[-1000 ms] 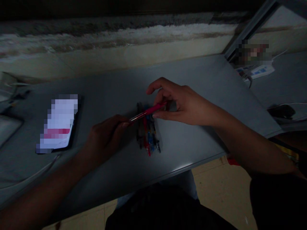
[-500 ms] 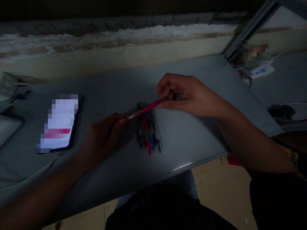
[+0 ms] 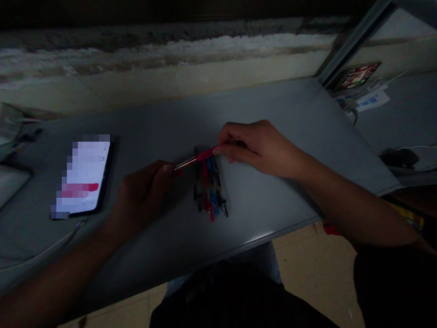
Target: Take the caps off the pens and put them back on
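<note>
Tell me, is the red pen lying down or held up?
The red pen is held up: the left hand and right hand grip its two ends above the other pens.

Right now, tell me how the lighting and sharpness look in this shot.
Head view: dim overall, the grey table lit softly, the phone screen glowing and pixelated, the pens dark but legible, and the left hand in deep shadow.

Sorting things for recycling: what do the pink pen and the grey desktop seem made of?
The pink pen looks like glossy plastic, going by its smooth shine; its thin end may be clear plastic or metal, too dark to tell. The grey desktop looks like painted metal or laminate: smooth, matte, with a soft sheen near its front edge.
</note>
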`<state>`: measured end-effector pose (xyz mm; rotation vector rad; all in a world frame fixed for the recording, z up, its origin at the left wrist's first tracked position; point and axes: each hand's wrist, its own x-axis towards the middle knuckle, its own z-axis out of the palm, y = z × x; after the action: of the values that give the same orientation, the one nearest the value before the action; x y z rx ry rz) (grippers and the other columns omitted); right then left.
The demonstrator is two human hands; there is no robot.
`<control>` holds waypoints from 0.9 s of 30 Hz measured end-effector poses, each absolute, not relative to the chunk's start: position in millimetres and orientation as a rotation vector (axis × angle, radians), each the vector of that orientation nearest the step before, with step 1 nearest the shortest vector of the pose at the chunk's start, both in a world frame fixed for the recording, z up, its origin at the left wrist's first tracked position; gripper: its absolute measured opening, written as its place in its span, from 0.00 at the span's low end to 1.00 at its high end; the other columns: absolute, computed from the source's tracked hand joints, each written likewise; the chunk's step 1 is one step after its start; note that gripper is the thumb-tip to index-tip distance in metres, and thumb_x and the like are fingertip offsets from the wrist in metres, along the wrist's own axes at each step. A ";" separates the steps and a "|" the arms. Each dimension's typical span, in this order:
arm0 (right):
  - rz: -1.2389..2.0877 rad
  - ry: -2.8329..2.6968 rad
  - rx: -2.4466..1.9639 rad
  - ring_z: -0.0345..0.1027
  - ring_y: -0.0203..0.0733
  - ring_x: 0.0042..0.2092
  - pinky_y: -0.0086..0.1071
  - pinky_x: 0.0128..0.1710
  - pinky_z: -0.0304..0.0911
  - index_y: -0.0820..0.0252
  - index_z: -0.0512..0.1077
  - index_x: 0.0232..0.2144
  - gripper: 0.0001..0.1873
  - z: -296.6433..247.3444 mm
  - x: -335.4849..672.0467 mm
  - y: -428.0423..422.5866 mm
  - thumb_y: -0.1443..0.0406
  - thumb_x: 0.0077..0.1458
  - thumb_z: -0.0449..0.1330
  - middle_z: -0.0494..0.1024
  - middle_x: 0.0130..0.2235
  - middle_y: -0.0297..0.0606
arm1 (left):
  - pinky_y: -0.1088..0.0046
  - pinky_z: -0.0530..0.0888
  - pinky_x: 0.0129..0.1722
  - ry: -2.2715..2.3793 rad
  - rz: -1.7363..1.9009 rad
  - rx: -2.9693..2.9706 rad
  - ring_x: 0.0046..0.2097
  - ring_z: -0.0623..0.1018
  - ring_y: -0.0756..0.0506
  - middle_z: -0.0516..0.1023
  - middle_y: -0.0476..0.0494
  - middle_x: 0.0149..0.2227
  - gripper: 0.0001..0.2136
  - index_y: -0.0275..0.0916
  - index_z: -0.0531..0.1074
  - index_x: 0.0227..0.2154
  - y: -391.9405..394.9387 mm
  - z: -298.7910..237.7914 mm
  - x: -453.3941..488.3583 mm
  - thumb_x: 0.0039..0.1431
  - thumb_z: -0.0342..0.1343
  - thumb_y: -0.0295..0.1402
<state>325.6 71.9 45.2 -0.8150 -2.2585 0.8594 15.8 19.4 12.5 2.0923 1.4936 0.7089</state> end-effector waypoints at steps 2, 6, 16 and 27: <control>0.838 -2.309 -0.851 0.64 0.31 0.29 0.31 0.36 0.54 0.60 0.71 0.35 0.28 48.1 324.6 70.8 0.47 0.84 0.53 0.74 0.28 0.29 | 0.73 0.65 0.27 1.488 0.720 2.093 0.25 0.73 0.49 0.74 0.52 0.25 0.21 0.39 0.79 0.38 20.4 12.0 15.2 0.80 0.49 0.46; 0.951 -2.336 -0.778 0.63 0.30 0.29 0.30 0.35 0.53 0.59 0.69 0.33 0.32 50.7 324.9 70.7 0.43 0.83 0.50 0.71 0.27 0.28 | 0.73 0.66 0.27 1.484 0.749 2.112 0.26 0.74 0.48 0.75 0.52 0.25 0.21 0.40 0.81 0.38 21.1 10.7 13.7 0.79 0.50 0.48; 1.176 -2.170 -0.912 0.52 0.30 0.25 0.33 0.33 0.51 0.56 0.59 0.21 0.40 55.0 320.5 68.1 0.39 0.81 0.52 0.57 0.20 0.26 | 0.75 0.79 0.36 1.356 0.820 2.330 0.34 0.85 0.47 0.90 0.46 0.38 0.12 0.41 0.86 0.46 9.0 8.3 8.5 0.78 0.62 0.42; 0.851 -2.320 -0.697 0.64 0.32 0.32 0.30 0.39 0.55 0.59 0.74 0.37 0.27 45.4 324.2 75.9 0.47 0.84 0.53 0.71 0.29 0.28 | 0.75 0.80 0.37 1.410 0.736 2.221 0.35 0.88 0.46 0.93 0.45 0.41 0.15 0.41 0.88 0.52 10.7 3.3 4.2 0.79 0.59 0.44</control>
<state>324.2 75.9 45.4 -0.6969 -2.3204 0.8505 4.2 10.7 3.3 2.2207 1.4103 0.7364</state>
